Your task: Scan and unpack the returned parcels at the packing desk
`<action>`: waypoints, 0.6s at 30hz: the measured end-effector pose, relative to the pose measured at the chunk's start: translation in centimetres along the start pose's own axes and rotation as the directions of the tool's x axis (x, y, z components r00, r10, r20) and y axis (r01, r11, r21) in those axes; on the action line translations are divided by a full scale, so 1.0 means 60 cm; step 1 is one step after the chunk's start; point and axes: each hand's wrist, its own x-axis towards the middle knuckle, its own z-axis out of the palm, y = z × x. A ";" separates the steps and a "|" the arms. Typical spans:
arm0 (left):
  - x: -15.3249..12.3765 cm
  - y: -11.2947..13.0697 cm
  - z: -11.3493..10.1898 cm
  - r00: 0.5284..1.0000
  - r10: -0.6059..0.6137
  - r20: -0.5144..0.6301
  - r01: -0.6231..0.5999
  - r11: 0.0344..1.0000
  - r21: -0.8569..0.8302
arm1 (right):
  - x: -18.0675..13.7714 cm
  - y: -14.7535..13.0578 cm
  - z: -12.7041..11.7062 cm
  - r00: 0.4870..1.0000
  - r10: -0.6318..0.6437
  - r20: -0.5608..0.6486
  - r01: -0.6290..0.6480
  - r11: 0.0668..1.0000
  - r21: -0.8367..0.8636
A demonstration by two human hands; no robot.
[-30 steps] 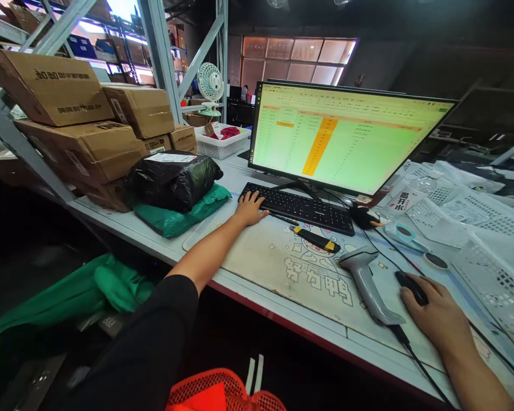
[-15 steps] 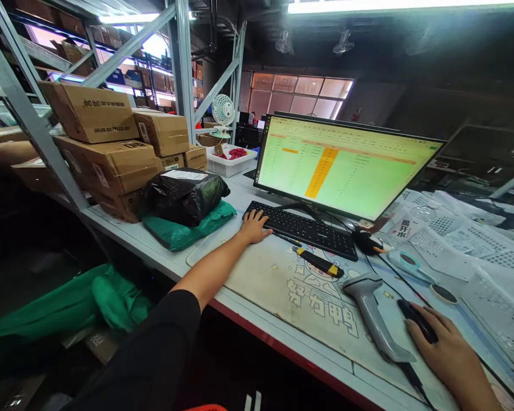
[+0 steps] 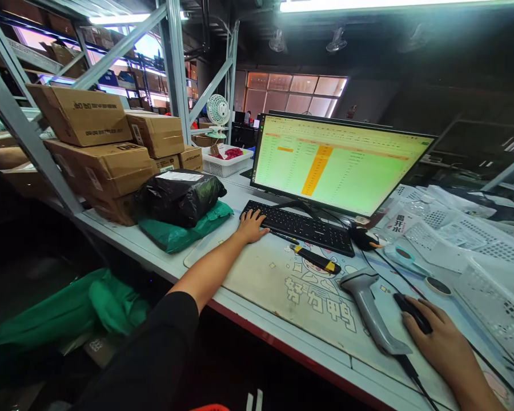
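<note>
My left hand rests with fingers spread on the left end of a black keyboard. My right hand lies curled over a black mouse at the right of the desk mat. A grey barcode scanner lies on the mat just left of the mouse. Behind the keyboard stands a monitor showing a green spreadsheet with an orange column. A black and yellow utility knife lies in front of the keyboard.
Black parcel on a green parcel sits left of the keyboard, beside stacked cardboard boxes and grey shelving posts. White plastic baskets crowd the right. A white basket and a fan stand behind. Green bags lie under the table.
The view has tilted up and shifted slightly. Both hands stay where they were, left on the keyboard, right on the mouse.
</note>
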 end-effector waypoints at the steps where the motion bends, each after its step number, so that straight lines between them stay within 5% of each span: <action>1: 0.000 0.000 0.000 1.000 0.001 0.000 -0.001 1.000 0.003 | -0.001 0.001 0.000 1.000 -0.004 -0.001 0.004 1.000 -0.007; 18: 0.007 -0.003 0.012 1.000 0.007 0.004 -0.007 0.998 0.058 | -0.020 -0.001 -0.004 0.999 -0.017 -0.052 0.007 0.981 -0.195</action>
